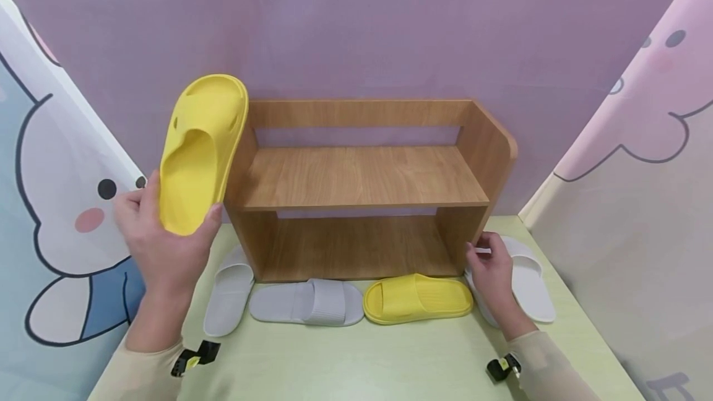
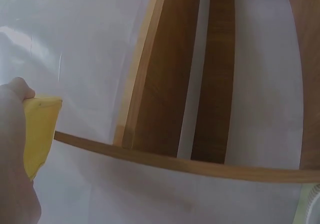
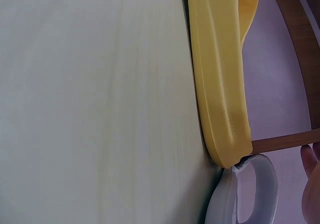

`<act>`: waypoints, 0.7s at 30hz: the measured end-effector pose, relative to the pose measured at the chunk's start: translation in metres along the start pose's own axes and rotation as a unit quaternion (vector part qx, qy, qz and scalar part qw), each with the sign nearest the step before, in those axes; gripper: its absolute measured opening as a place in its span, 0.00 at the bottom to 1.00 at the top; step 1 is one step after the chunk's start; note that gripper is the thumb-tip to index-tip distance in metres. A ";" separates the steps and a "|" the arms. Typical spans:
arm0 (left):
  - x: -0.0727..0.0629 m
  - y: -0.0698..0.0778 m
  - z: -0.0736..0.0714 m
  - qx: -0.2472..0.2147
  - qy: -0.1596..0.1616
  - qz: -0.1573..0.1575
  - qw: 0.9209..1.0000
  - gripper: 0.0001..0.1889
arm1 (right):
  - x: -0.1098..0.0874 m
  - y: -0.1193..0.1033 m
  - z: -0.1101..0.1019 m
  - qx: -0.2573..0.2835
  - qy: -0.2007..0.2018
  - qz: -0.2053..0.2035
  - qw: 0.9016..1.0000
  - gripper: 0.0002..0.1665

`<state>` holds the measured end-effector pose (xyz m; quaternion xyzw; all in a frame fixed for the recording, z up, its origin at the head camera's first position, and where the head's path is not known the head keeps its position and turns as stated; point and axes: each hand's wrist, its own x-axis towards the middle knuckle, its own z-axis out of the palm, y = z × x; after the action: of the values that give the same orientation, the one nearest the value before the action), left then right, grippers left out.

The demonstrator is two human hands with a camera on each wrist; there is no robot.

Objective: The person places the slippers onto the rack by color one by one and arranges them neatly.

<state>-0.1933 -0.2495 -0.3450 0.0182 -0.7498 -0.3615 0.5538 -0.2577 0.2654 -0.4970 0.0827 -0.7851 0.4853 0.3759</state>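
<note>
My left hand (image 1: 167, 258) holds up a yellow slipper (image 1: 192, 147) by its heel end, thumb on one side and fingers on the other. The slipper stands toe up, overlapping the left end of the wooden shelf rack (image 1: 362, 175) in the head view. In the left wrist view only a corner of the yellow slipper (image 2: 40, 131) shows beside the hand. My right hand (image 1: 494, 274) is low at the rack's right side panel, over a pair of white slippers (image 1: 531, 283). Its fingers are loosely bent, fingertips right at the panel's outer side (image 3: 285, 140).
Along the rack's front lie a second yellow slipper (image 1: 420, 299) and a grey slipper (image 1: 306, 302), sideways. Another grey slipper (image 1: 229, 296) stands at the rack's left end. The pale green table (image 1: 356, 364) is bounded by a purple backdrop (image 1: 362, 30) and printed side curtains.
</note>
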 end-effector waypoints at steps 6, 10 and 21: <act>-0.005 0.004 0.011 0.011 -0.019 0.007 1.000 0.47 | 0.000 0.003 0.000 0.005 0.003 0.000 1.000 0.14; -0.010 0.007 0.020 0.018 -0.046 0.011 0.999 0.49 | 0.001 0.003 0.000 0.007 0.002 0.003 1.000 0.13; -0.018 0.023 0.044 -0.006 -0.087 0.036 0.996 0.51 | 0.002 0.012 0.002 0.001 -0.002 0.010 1.000 0.13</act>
<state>-0.2149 -0.2020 -0.3529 -0.0432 -0.7930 -0.3461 0.4995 -0.2660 0.2704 -0.5045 0.0758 -0.7862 0.4898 0.3692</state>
